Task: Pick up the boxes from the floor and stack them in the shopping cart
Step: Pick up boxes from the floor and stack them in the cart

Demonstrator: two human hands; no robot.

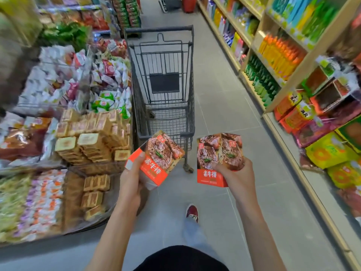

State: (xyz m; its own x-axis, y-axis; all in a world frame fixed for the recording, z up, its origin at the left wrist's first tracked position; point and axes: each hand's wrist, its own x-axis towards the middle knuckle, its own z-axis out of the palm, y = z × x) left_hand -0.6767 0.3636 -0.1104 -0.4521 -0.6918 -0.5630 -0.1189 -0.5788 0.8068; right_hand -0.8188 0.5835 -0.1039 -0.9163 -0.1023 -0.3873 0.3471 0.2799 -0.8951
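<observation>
We hold two small orange-red cardboard boxes, one in each hand, at the near end of an aisle. Our left hand (131, 178) grips the left box (159, 158) from below, thumb laid over its near edge. Our right hand (235, 174) clamps the right box (212, 151) at its lower corner, fingers curled over the printed front. The hands are apart, and the boxes do not touch.

Both boxes hang above the grey floor (224, 106), just short of the shopping cart (136, 94). The left one overlaps the cart's near rim in our view. We see no boxes in the basket.

The boxes look light and stiff, since one hand carries each. The glossy card may slip and the corners could crush, so we judge a thumb-and-fingers hold across opposite faces best.
</observation>
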